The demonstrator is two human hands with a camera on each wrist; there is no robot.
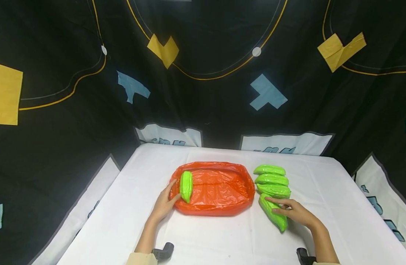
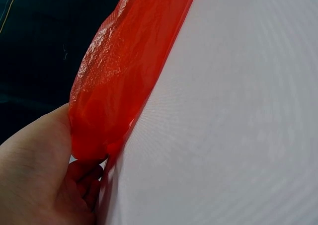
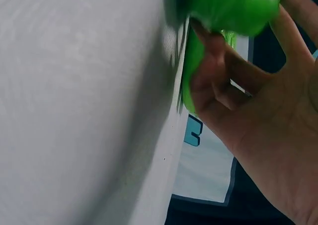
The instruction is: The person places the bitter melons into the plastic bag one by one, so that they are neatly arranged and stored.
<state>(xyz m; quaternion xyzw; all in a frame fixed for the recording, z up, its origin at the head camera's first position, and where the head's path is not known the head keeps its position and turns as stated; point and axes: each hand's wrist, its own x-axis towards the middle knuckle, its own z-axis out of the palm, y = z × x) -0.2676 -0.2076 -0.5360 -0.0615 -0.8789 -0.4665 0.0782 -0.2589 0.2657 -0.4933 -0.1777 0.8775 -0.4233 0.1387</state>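
Observation:
An oval red plastic bag (image 1: pixel 216 211), opened wide with raised sides, lies on the white table. Inside its left end sits a lime-green, ridged, elongated piece (image 1: pixel 186 187). My left hand (image 1: pixel 164 206) holds the bag's left rim; in the left wrist view the thumb passes behind the red plastic (image 2: pixel 114 81) and the other fingers curl below. At the bag's right, my right hand (image 1: pixel 297 211) pinches the nearest green piece (image 1: pixel 276 217), which lies slantwise, also seen as a green end (image 3: pixel 233 9) in the right wrist view.
Beyond the pinched piece, three more green pieces (image 1: pixel 272 179) lie stacked in a row beside the bag's right side. White cloth covers the table (image 1: pixel 209 239). A black curtain (image 1: pixel 203 106) with yellow and blue patches hangs behind its far edge.

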